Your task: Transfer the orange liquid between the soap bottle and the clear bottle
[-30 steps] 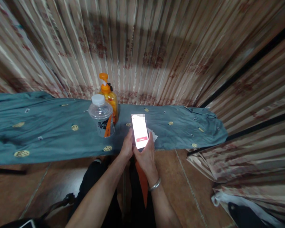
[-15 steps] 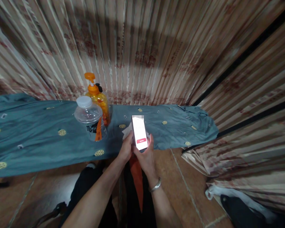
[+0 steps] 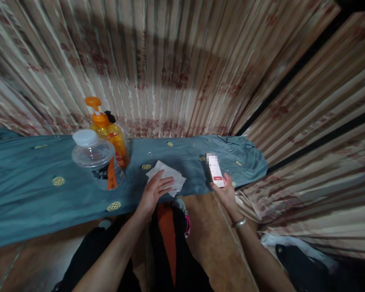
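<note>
My left hand lies with its fingers stretched out over a white tissue on the teal cloth. In my right hand is a smartphone with a bright screen and a red button near its bottom; the fingers grip its lower end, over the right part of the cloth. To the left of my left hand stands a clear plastic jar with a white lid. Just behind the jar is an orange pump bottle, partly hidden by it.
The teal cloth with yellow prints covers a long narrow surface. Behind it hangs a pleated patterned curtain, with dark poles on the right. Below is a tiled floor, and a dark bag-like item lies at the lower right.
My left hand has let go of the phone and now rests on the tissue. My right hand has carried the phone to the right, uncovering the tissue.
</note>
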`<state>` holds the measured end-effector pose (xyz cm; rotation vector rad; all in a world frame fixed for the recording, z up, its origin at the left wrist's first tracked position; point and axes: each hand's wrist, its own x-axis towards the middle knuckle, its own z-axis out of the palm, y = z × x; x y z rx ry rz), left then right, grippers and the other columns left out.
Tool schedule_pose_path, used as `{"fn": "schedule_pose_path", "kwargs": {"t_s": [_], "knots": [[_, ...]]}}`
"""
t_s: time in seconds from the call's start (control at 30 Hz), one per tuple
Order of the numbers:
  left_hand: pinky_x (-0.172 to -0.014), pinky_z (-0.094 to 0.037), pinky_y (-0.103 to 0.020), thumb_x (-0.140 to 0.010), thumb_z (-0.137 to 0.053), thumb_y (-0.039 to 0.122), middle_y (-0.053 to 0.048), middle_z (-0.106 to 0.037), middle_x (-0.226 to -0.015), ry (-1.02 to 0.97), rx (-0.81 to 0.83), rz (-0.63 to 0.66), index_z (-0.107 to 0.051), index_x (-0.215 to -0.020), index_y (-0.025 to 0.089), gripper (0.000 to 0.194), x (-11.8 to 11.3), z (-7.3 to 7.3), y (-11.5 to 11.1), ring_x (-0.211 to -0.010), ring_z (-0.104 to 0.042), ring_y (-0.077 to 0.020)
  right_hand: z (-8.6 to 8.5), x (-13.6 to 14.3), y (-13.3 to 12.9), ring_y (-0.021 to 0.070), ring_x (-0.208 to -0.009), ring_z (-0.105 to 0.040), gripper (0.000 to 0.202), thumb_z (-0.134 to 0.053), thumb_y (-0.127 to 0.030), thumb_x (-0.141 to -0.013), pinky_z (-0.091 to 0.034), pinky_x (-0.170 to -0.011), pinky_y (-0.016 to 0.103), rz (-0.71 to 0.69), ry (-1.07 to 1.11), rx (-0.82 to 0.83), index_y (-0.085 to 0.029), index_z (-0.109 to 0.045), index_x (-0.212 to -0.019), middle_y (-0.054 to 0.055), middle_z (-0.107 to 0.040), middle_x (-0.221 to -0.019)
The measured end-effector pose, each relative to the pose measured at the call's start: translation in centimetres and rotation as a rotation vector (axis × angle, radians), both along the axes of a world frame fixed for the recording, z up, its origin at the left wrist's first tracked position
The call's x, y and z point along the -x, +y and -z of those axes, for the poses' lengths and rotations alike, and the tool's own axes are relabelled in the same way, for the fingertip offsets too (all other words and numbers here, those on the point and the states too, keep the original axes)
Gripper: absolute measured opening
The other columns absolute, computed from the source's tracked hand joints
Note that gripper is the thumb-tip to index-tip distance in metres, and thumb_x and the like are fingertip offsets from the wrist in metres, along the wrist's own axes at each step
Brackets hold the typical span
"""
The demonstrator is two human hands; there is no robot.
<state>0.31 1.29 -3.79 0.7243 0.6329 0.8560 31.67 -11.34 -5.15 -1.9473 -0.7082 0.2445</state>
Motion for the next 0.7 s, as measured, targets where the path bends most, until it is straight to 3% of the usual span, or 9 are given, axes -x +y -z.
{"fn": "schedule_pose_path", "kwargs": {"t_s": [0.13,0.27,0.47,0.57,0.7], "knots": [[-0.118,-0.066,-0.062,-0.077,-0.103,0.083,-0.020,-0.096,-0.125,0.039,-0.003,0.003,-0.079,-0.143,0.022,0.093,0.7,0.0,-0.1,-0.132,-0.089,-0.0457,-2.6,-7.5,0.0,0.0500,-0.134,-0.084,0.113,-0.094,-0.064,-0.072,-0.068,-0.114,0.057,0.190,-0.093,0.338,-0.005,-0.060,-0.163,0.031,-0.089,-0.134],[-0.113,-0.068,-0.061,-0.070,-0.105,0.088,-0.020,-0.097,-0.118,0.086,0.009,-0.007,-0.083,-0.132,0.022,0.093,1.1,-0.4,-0.4,-0.126,-0.091,-0.0464,-4.4,-12.0,0.9,0.0522,-0.150,-0.078,0.109,-0.093,-0.052,-0.080,-0.062,-0.127,0.062,0.286,-0.104,0.431,-0.002,-0.053,-0.168,0.038,-0.082,-0.151],[-0.111,-0.069,-0.062,-0.077,-0.101,0.084,-0.019,-0.097,-0.119,0.135,0.011,-0.041,-0.085,-0.133,0.022,0.086,1.8,0.0,-0.6,-0.122,-0.092,-0.0455,-4.7,-15.5,2.3,0.0536,-0.162,-0.070,0.106,-0.096,-0.041,-0.084,-0.059,-0.133,0.059,0.343,-0.132,0.521,0.005,-0.052,-0.168,0.046,-0.072,-0.162],[-0.110,-0.069,-0.059,-0.087,-0.095,0.080,-0.017,-0.097,-0.120,0.159,0.012,-0.081,-0.085,-0.134,0.022,0.075,2.0,0.0,-0.9,-0.120,-0.092,-0.0421,-4.7,-16.8,2.9,0.0548,-0.162,-0.070,0.103,-0.099,-0.044,-0.084,-0.062,-0.129,0.058,0.345,-0.147,0.539,0.003,-0.055,-0.165,0.046,-0.072,-0.162],[-0.112,-0.069,-0.057,-0.093,-0.094,0.075,-0.015,-0.097,-0.121,0.182,0.019,-0.080,-0.086,-0.136,0.022,0.069,2.3,-1.2,-1.5,-0.124,-0.091,-0.0408,-5.0,-18.3,3.6,0.0552,-0.159,-0.072,0.102,-0.101,-0.054,-0.086,-0.066,-0.125,0.058,0.343,-0.148,0.558,-0.001,-0.056,-0.160,0.046,-0.073,-0.159]]}}
